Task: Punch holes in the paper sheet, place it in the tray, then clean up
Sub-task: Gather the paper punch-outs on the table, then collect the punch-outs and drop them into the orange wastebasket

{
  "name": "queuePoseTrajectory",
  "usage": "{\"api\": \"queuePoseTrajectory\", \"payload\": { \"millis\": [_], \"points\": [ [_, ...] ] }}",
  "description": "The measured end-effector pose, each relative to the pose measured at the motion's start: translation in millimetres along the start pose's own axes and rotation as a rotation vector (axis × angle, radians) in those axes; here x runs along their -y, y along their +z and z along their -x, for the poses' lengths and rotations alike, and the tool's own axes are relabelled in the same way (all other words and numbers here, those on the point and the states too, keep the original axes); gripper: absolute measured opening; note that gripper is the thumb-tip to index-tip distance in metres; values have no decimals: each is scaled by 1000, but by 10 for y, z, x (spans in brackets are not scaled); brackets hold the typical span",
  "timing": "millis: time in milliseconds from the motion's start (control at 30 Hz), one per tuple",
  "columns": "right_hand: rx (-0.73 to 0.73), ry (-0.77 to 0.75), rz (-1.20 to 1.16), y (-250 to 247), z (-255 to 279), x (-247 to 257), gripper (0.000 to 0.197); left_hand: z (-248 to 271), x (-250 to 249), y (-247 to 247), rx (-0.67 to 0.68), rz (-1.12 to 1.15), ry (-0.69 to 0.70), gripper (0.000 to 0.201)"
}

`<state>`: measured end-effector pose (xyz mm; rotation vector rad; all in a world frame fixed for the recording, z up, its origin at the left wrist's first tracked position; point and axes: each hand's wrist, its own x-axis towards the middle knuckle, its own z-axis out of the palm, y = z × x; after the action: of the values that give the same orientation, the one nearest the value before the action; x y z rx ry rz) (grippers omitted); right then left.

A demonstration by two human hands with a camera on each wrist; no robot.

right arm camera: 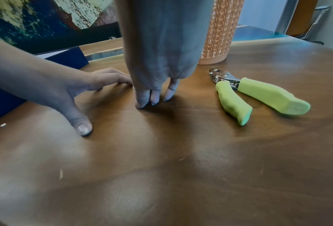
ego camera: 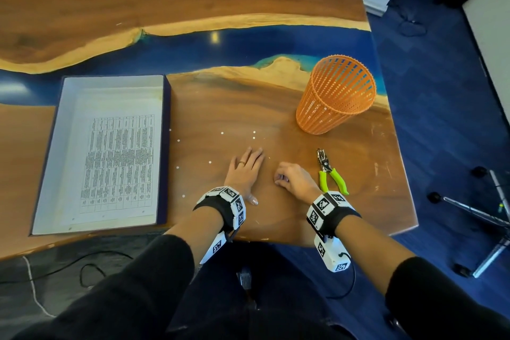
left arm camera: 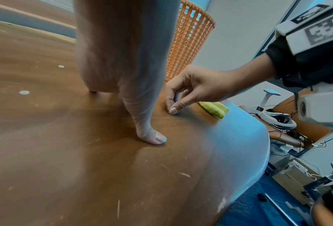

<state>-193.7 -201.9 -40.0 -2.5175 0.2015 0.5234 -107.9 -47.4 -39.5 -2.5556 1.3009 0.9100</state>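
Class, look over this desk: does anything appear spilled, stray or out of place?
Yes. Small white paper dots lie scattered on the table between the tray and the orange basket: punch waste, not yet cleared.

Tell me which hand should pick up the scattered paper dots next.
Left, probably. The left hand lies flat and open among the dots, which sit mostly on its side toward the tray. The right hand is curled, fingertips down on the table by the punch, away from most dots.
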Motion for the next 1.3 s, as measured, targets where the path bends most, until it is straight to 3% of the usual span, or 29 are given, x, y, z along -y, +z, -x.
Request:
{"api": "queuePoseTrajectory", "payload": {
  "millis": [533,833,1300],
  "points": [
    [-19,-28,-21,62,15,-35,8,13,8,-6,5,0,7,133],
    [-120,-22,-170,15,5,-16,6,1,19,-15,8,5,9,134],
    [-505,-174,-139,-1361,-364,419,2,-303,-47,-503,80,-75,46,103]
  ]
}}
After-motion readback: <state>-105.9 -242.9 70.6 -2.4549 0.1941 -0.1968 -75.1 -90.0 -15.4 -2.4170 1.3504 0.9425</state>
